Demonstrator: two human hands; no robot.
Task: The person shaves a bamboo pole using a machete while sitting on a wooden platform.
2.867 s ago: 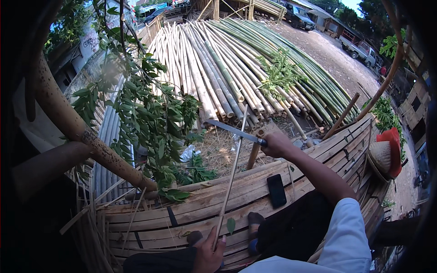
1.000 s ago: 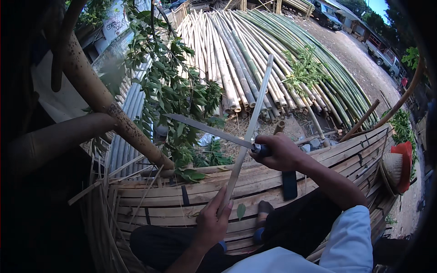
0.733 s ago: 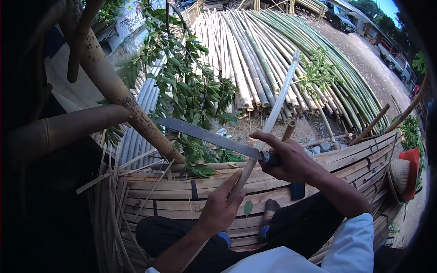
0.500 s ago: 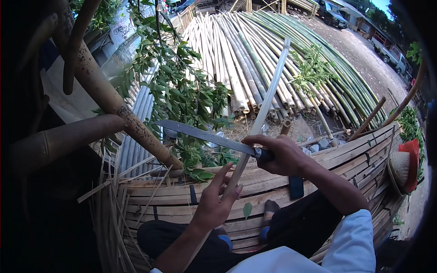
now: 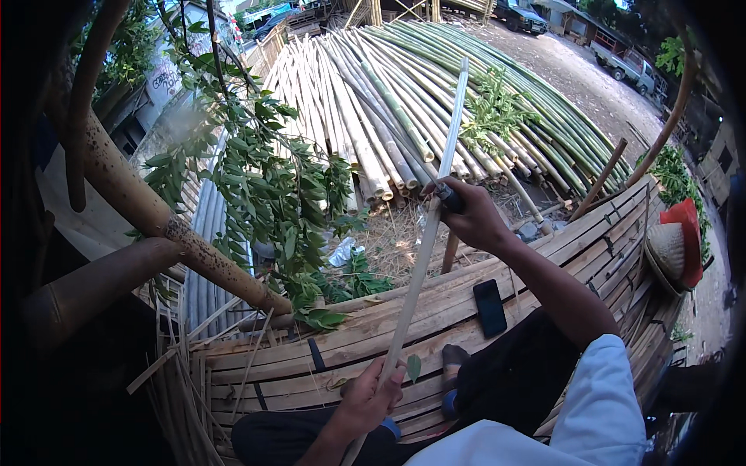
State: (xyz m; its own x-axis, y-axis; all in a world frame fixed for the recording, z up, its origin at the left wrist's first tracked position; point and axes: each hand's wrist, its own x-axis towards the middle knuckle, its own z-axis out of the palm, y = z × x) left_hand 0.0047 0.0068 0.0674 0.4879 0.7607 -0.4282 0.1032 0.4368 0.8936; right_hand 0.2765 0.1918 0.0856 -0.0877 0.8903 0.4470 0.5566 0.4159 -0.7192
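Note:
A long pale bamboo strip runs slantwise from my lap up over the bench edge toward the pole pile. My left hand is closed around its lower part, near my knees. Higher up, my right hand grips the dark handle of a knife right against the strip. The blade hardly shows; it seems turned edge-on or hidden along the strip. Beneath my hands is a bench of split bamboo slats.
A black phone and a green leaf lie on the slats. Thick bamboo posts and a leafy branch stand at left. Piled bamboo poles lie ahead; a red-and-straw hat sits at right.
My right hand with the knife has moved up along the strip, and the blade no longer lies across it. My left hand has slid lower. The view has shifted, uncovering the phone.

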